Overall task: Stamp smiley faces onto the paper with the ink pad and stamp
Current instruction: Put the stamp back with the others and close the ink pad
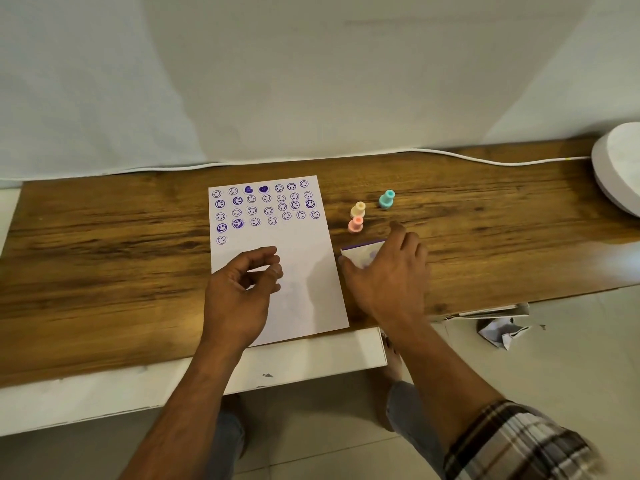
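Note:
A white sheet of paper lies on the wooden table, its upper part covered with several rows of purple smiley prints and two hearts. My left hand hovers over the lower part of the sheet with fingers curled, nothing visible in them. My right hand rests on the ink pad, a white box with a purple edge just right of the paper, with thumb and fingers around it. Three small stamps stand beyond the pad: pink, yellow and teal.
A white cable runs along the table's back edge towards a white round object at the far right. Crumpled paper and a flat box lie on the floor at the right. A white ledge fronts the table.

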{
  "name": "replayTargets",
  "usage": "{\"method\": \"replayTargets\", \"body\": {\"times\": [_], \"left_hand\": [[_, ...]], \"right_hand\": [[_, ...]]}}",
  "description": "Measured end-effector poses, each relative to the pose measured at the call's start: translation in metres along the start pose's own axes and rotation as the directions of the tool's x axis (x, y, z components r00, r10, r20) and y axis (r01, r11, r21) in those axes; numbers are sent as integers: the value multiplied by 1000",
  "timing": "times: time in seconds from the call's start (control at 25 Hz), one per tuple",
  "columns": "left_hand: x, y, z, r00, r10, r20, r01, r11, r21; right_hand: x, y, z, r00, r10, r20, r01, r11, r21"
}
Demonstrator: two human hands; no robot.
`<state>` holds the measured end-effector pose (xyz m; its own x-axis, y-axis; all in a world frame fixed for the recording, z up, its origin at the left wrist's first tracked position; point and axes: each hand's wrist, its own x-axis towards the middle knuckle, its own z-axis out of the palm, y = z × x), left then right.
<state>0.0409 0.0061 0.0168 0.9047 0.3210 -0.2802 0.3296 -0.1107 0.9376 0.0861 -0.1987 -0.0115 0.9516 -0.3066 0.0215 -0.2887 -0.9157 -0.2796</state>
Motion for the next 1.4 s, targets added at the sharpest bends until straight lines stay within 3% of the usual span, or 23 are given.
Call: {"method": "replayTargets", "body": {"times": [0.68, 0.84, 1.0, 1.12, 1.4], "left_hand": [[3, -4, 2, 1000, 12, 3, -12, 1000, 25], [-7, 1, 12, 997, 37, 69, -48, 986, 161], [-20, 4, 27, 949, -33, 314, -18, 987, 159], [-26, 0, 30, 900, -63, 431, 8, 992, 129], [-24, -2, 30, 926, -43, 376, -2, 993, 119]], "right_hand": [[4, 5, 14, 999, -2, 43, 4, 999, -51], [7, -2, -1, 985, 71, 156, -93, 986, 137], [-31, -11, -20, 989, 44, 141, -96, 915, 392], [-56, -14, -27, 983, -9, 181, -70, 903, 424], [-50, -20, -26, 963, -81, 257, -48, 887, 459]]}}
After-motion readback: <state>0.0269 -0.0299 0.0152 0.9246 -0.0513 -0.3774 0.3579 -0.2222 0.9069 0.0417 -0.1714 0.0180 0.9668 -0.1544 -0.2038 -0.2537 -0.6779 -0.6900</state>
